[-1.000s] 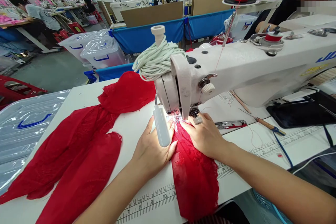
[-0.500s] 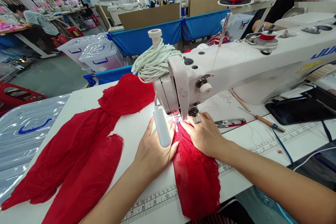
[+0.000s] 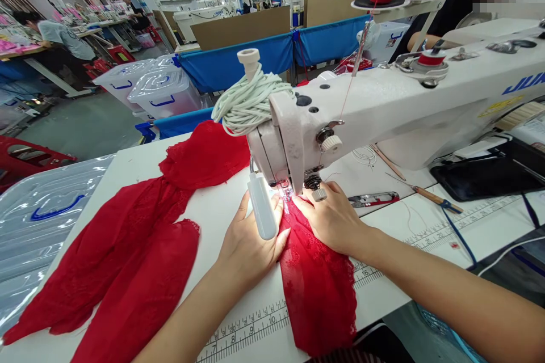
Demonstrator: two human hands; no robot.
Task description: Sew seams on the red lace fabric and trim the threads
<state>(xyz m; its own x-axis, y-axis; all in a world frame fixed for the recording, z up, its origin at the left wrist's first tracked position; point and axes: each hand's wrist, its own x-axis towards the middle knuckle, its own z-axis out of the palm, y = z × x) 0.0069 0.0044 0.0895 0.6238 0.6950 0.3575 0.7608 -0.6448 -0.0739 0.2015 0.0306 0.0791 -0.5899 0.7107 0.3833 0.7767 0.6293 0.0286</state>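
Beneath the sewing machine (image 3: 383, 108) head, a red lace strip (image 3: 319, 289) lies flat on the white table (image 3: 213, 210), running from the needle toward the near edge and over it. Left hand (image 3: 249, 244) and right hand (image 3: 332, 218) rest palm-down along its two sides, fingers extended and pressing its upper end, pinching nothing. Judged thin, light, limp and easily stretched or snagged, it is best held flat near its edges, close to the needle. More red lace (image 3: 128, 261) lies well to the left.
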